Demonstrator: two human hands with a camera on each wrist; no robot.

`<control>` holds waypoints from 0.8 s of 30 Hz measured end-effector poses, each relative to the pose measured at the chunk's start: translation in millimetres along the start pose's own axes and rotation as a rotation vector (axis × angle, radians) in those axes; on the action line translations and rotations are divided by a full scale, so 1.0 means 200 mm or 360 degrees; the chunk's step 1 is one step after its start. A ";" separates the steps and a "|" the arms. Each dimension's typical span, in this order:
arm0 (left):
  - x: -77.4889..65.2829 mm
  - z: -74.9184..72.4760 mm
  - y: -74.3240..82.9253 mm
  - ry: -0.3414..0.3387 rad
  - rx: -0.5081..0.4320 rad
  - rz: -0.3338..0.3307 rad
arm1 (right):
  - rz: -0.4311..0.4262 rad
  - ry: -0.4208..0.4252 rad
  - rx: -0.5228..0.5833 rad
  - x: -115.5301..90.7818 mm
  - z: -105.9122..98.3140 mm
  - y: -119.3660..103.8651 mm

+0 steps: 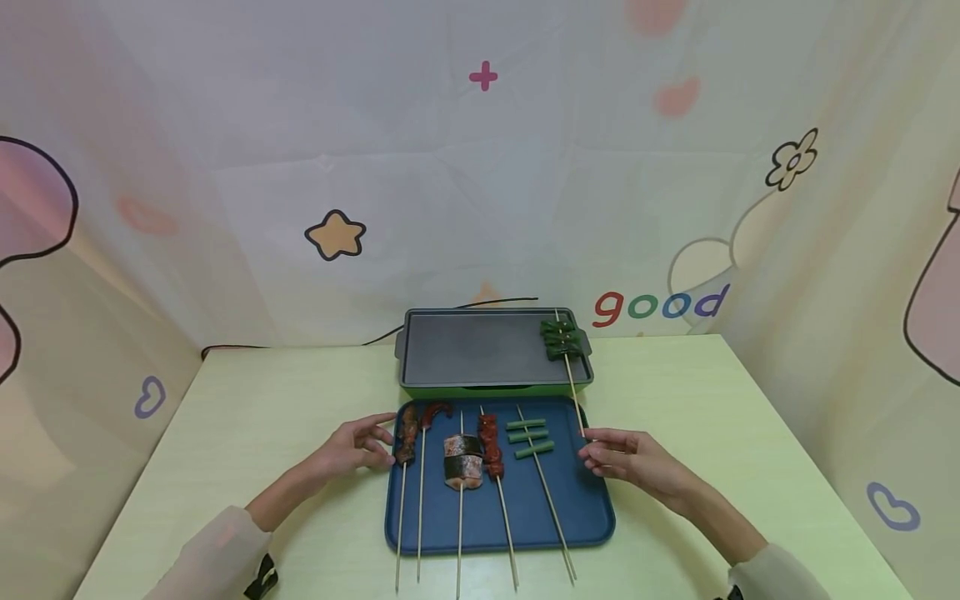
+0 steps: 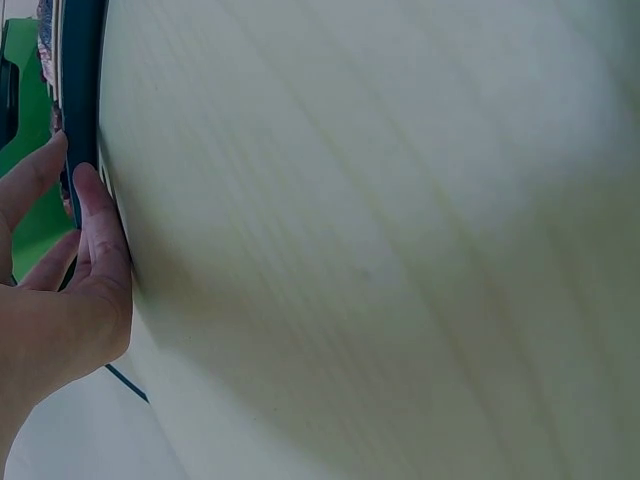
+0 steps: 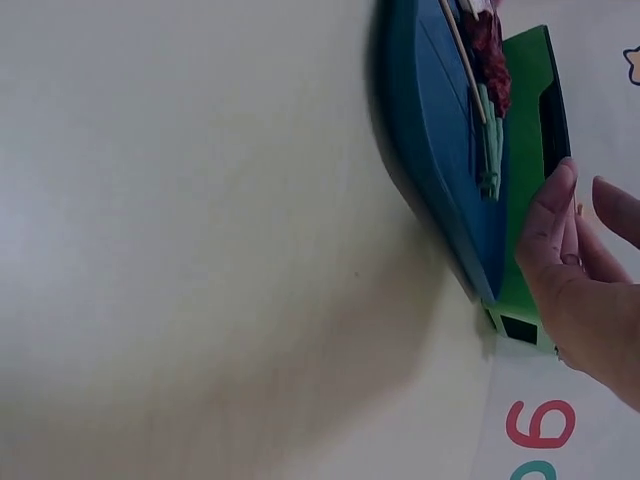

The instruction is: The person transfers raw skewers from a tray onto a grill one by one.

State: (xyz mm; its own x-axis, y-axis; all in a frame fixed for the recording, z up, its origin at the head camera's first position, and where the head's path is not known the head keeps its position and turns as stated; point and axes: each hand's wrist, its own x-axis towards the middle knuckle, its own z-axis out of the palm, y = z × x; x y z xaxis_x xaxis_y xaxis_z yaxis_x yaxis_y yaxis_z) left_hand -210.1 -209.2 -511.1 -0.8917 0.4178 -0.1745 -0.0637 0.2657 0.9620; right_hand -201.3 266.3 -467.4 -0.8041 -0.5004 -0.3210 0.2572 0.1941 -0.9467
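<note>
Green vegetable pieces on a skewer (image 1: 562, 342) lie over the right end of the grey griddle (image 1: 472, 346). My right hand (image 1: 633, 467) pinches the lower part of that stick, above the tray's right edge; the fingers hide its end. On the left, my left hand (image 1: 358, 443) touches the rim of the blue tray (image 1: 592, 521) with loosely bent fingers. Nearest to it are a brown meat skewer (image 1: 407, 435) and a curled red-brown skewer (image 1: 437, 412). Further along the tray lie a black-banded pink-and-white skewer (image 1: 463, 468), a red meat skewer (image 1: 491, 446) and green stalks on two sticks (image 1: 528, 436).
The griddle's green base (image 3: 525, 225) stands directly behind the tray on a pale table (image 1: 300, 392). A black cable (image 1: 382, 335) runs behind the griddle to the left. A printed curtain (image 1: 465, 208) hangs at the back. Several stick ends overhang the tray's front rim.
</note>
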 end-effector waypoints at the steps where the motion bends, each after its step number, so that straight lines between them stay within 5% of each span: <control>1: 0.00 0.00 0.00 0.0000 -0.0001 0.0000 | 0.0009 -0.0021 0.0014 -0.02 0.01 0.01; 14: 0.01 0.00 -0.01 0.0010 0.0020 -0.0019 | 0.0098 -0.0282 0.0218 -0.22 0.14 0.13; 24: 0.00 0.00 0.00 0.0014 0.0044 -0.0034 | 0.0197 -0.0415 0.0286 -0.27 0.20 0.22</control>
State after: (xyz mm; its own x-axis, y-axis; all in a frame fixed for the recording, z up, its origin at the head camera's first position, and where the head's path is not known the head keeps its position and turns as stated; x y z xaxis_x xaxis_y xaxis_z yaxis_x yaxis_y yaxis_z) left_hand -210.5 -209.5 -511.6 -0.8941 0.4042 -0.1931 -0.0708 0.2983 0.9518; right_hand -124.8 269.4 -492.5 -0.6028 -0.6856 -0.4082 0.4535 0.1265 -0.8822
